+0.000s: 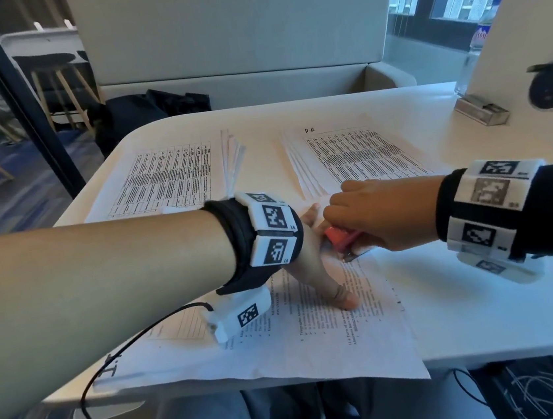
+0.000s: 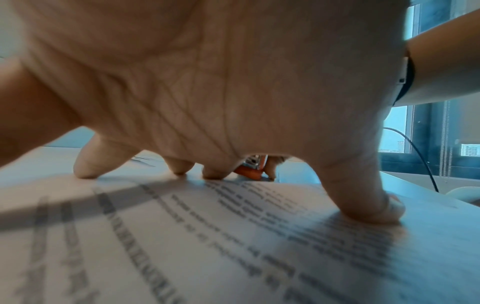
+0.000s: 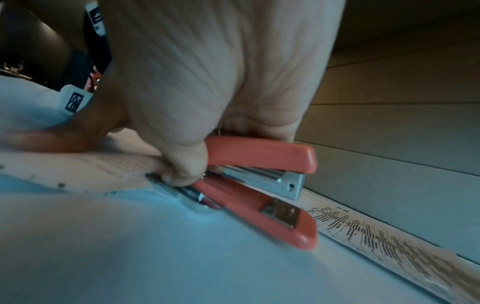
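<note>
A printed sheaf of paper (image 1: 319, 328) lies on the white table (image 1: 486, 309) in front of me, hanging a little over the near edge. My left hand (image 1: 312, 260) presses it flat with spread fingertips (image 2: 384, 209) and thumb. My right hand (image 1: 362, 220) grips a coral-red stapler (image 1: 338, 236) at the sheaf's far corner, fingers curled over its top arm (image 3: 259, 152) and thumb at its hinge. The stapler's base (image 3: 272, 214) rests on the table and its mouth stands open. In the left wrist view the stapler (image 2: 249, 172) peeps out behind my fingers.
Two other stacks of printed table sheets lie further back, one at the left (image 1: 168, 177) and one at the right (image 1: 354, 152). A small metal holder (image 1: 482, 110) sits at the far right by a white panel (image 1: 523, 26). A black cable (image 1: 118, 348) trails off my left wrist.
</note>
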`<state>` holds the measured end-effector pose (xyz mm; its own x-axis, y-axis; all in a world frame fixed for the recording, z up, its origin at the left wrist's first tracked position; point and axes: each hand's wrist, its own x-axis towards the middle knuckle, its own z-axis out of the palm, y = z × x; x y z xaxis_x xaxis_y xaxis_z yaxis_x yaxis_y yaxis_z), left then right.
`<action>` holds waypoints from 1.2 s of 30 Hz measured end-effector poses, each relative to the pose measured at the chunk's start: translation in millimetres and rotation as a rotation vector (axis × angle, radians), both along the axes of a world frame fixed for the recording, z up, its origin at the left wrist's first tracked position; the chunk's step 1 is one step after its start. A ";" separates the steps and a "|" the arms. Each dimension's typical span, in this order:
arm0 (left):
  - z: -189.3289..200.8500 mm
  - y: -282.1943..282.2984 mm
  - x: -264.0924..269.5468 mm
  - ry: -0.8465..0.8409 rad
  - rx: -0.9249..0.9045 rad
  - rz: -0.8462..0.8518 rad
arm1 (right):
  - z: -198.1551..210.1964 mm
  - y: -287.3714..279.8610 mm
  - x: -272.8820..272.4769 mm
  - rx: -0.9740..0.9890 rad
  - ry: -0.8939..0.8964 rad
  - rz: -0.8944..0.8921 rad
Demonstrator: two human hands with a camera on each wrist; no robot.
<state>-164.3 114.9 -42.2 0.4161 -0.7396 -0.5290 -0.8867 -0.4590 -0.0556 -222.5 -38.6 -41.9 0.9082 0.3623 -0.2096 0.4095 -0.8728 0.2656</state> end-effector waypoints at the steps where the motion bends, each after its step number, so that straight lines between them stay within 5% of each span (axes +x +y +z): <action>1: -1.5 0.0 1.5 -0.011 0.016 0.017 | 1.3 0.2 0.0 0.043 0.028 -0.052; 6: -5.4 -2.4 2.1 -0.055 0.040 0.062 | -1.5 -2.9 -3.1 0.118 0.133 -0.142; 11: 2.7 -3.3 -6.5 -0.068 -0.011 -0.030 | 6.2 2.7 -5.7 0.052 -0.183 0.296; 14: 5.2 -2.5 -8.3 -0.083 -0.009 -0.012 | 9.0 4.3 -3.1 0.010 -0.250 0.411; 16: 5.4 -2.1 -8.1 -0.080 -0.026 -0.040 | 5.7 4.1 -2.7 0.042 -0.194 0.354; 20: 1.0 -3.3 -3.6 -0.041 -0.005 -0.046 | 3.3 2.9 -1.6 0.168 0.113 -0.124; 25: -5.6 -5.6 4.7 -0.051 0.045 0.072 | 3.3 2.1 5.9 0.138 0.209 -0.280; 28: -2.5 -5.3 1.9 -0.060 0.046 0.048 | 3.6 1.5 3.3 0.113 0.180 -0.246; 33: 0.7 -5.0 -5.5 -0.076 0.026 -0.011 | 1.3 -2.7 -6.4 -0.005 -0.244 0.344; 36: 0.3 -4.5 -4.4 -0.058 0.046 -0.004 | -0.4 0.2 -4.0 0.131 -0.111 0.156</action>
<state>-168.8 110.4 -41.9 0.4443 -0.7170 -0.5371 -0.8832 -0.4512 -0.1282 -226.5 -38.4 -42.3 0.8539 0.5176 -0.0539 0.5167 -0.8312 0.2054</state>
